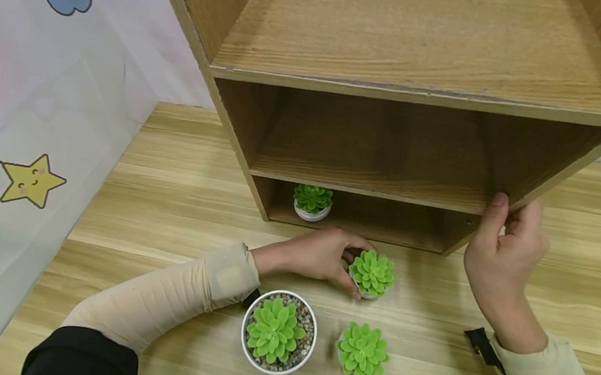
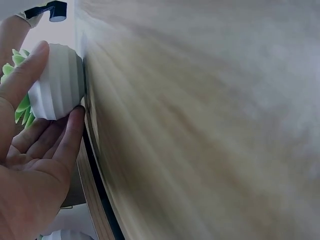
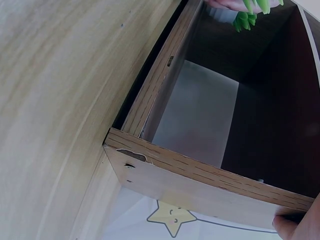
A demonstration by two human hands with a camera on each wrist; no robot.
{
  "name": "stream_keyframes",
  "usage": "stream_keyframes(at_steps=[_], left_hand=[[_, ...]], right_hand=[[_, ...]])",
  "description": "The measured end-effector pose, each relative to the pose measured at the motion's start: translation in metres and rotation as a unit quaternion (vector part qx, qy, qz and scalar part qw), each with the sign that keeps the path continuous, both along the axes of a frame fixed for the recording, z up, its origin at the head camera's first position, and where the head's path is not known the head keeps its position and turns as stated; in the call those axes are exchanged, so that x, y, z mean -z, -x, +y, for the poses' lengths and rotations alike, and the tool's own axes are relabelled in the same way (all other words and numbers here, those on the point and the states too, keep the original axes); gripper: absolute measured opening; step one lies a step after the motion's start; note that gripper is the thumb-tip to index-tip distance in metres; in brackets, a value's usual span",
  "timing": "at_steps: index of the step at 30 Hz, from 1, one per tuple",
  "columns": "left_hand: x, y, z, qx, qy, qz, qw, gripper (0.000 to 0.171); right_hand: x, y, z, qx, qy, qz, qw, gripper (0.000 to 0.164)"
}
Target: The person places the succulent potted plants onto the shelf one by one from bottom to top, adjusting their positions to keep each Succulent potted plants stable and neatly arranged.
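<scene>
My left hand (image 1: pixel 320 255) grips a small potted succulent (image 1: pixel 373 273) in front of the wooden shelf unit (image 1: pixel 427 98). In the left wrist view the thumb and fingers are around its white ribbed pot (image 2: pixel 59 82), whose base is right at the tabletop. On the right, my right hand (image 1: pixel 505 260) holds the front edge of the unit's side panel, thumb on the inner side and fingers curled around the outside. A second small succulent (image 1: pixel 362 352) and a larger one in a round white pot with pebbles (image 1: pixel 274 331) stand nearer to me.
Another small succulent (image 1: pixel 312 201) sits at the left end of the lowest compartment. The unit stands on a wood-grain table (image 1: pixel 133 193). A pale cloth backdrop (image 1: pixel 11 86) with star and cloud drawings hangs at the left.
</scene>
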State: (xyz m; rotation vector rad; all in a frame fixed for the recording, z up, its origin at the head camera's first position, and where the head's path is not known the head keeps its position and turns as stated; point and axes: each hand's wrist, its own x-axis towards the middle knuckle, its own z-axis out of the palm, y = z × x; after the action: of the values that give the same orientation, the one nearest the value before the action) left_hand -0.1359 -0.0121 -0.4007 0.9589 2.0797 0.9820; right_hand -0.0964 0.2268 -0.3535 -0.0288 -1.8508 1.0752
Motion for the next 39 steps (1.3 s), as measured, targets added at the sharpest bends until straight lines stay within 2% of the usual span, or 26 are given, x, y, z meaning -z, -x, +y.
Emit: stream_keyframes(at_steps=[18,26,39], left_hand=[[-0.005,-0.001,-0.003,-0.013,-0.015,0.015,0.9997,0.076],[-0.005,0.0,-0.003,-0.004,-0.031,0.049,0.9983,0.075],[-0.015,-0.003,0.004,-0.014,-0.034,0.057,0.9977,0.072]], right_hand=[[0.001,0.0,0.001,0.003,-0.001,-0.001,1.0,0.025],[-0.001,-0.001,0.0,0.003,-0.004,-0.002,1.0,0.025],[0.002,-0.001,0.001,0.01,-0.009,0.0,1.0,0.024]])
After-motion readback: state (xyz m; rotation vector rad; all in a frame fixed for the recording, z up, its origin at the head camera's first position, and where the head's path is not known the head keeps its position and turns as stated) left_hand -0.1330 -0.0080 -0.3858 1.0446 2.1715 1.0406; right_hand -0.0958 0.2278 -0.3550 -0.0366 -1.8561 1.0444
